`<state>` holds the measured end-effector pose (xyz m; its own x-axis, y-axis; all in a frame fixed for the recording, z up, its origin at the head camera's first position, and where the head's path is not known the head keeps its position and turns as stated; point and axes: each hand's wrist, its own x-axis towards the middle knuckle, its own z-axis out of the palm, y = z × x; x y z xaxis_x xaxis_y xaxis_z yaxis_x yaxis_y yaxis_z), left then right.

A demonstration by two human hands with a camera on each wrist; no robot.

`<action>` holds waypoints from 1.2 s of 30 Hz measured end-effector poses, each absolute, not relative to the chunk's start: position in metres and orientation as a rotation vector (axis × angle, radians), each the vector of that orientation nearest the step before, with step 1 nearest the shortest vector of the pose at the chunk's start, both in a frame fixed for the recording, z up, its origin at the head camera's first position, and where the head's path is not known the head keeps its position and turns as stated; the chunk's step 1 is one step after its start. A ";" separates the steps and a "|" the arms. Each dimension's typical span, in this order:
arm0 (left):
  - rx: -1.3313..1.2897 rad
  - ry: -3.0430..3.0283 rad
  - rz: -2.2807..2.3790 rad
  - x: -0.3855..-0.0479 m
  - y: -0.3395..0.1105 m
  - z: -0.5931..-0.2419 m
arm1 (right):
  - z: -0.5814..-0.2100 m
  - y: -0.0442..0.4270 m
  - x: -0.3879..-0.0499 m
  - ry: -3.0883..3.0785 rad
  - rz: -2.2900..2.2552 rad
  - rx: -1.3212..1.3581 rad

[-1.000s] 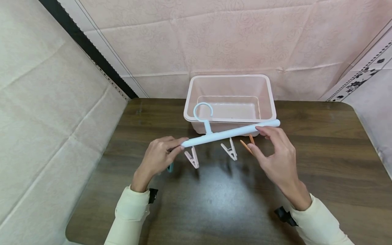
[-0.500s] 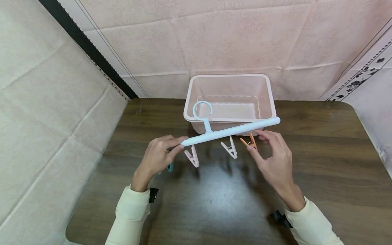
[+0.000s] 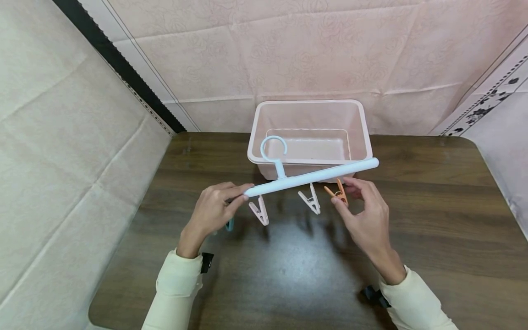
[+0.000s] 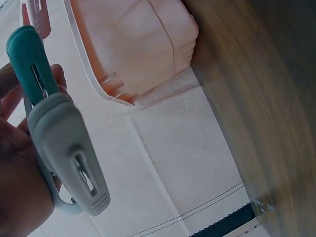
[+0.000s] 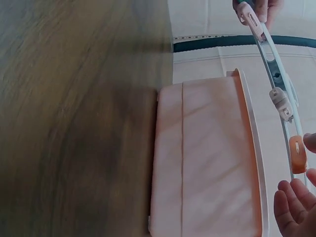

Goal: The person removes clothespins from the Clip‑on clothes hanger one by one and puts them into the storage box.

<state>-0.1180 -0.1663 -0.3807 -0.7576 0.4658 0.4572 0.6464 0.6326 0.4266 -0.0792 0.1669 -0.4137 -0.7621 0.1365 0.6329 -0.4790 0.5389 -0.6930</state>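
A light blue hanger [image 3: 311, 178] with a hook is held tilted above the table, its right end higher. My left hand [image 3: 214, 208] pinches its left end between thumb and fingers. Along the underside hang a pale pink clip [image 3: 259, 211], a whitish clip [image 3: 310, 200] and an orange clip [image 3: 341, 195]. Close to the left hand are a teal clip [image 4: 32, 64] and a grey clip [image 4: 71, 153], large in the left wrist view. My right hand [image 3: 367, 215] is at the orange clip, thumb and index finger loosely on either side; whether they touch it is unclear.
Behind the hanger, a pale pink plastic tub [image 3: 309, 103] stands at the table's back edge. The dark wooden table [image 3: 433, 206] extends to both sides and the front. Light patterned cloth [image 3: 313, 50] lines the back and sides.
The right hand has come off the hanger's right end and moved slightly down and left, exposing more of the orange clip. That end has risen a little. The left hand keeps its hold.
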 end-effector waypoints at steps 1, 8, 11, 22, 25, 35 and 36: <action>-0.893 -2.555 -0.842 -0.118 -0.166 -0.381 | -0.414 0.166 -0.079 -2.131 1.238 0.268; -0.892 -2.563 -0.841 -0.118 -0.165 -0.380 | -0.418 0.164 -0.081 -2.130 1.267 0.227; -0.897 -2.563 -0.840 -0.119 -0.165 -0.380 | -0.418 0.164 -0.082 -2.132 1.270 0.214; -0.863 -2.580 -0.852 -0.119 -0.164 -0.382 | -0.413 0.168 -0.083 -2.134 1.400 0.182; -0.866 -2.589 -0.850 -0.118 -0.164 -0.382 | -0.414 0.170 -0.083 -2.140 1.418 0.169; -0.867 -2.589 -0.838 -0.118 -0.165 -0.379 | -0.412 0.178 -0.082 -2.130 1.399 0.168; -0.868 -2.591 -0.838 -0.118 -0.165 -0.379 | -0.411 0.178 -0.082 -2.128 1.396 0.170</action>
<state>-0.1178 -0.1653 -0.3793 -0.7794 0.4579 0.4276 0.6216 0.6507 0.4362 -0.0821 0.1780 -0.4113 -0.8222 0.2035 0.5316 -0.4067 0.4434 -0.7988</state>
